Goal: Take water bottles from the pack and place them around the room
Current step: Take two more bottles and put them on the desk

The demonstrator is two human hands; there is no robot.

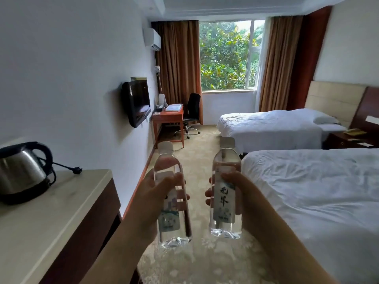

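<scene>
You hold two clear water bottles upright over the carpet (196, 160), white caps, printed labels. Your left hand (151, 199) is wrapped round the left bottle (171, 193), your right hand (242, 197) round the right bottle (224, 187); they're near each other, apart. Hotel room: two white beds (320, 193), one steel kettle (21, 171) on the counter (47, 222) at left, one wall TV (137, 103), one desk (168, 117), one chair (192, 111), window (225, 56) with brown curtains.

A steel kettle (21, 171) with its loose cord and plug (76, 170) sits on the pale-topped counter (51, 218).
</scene>
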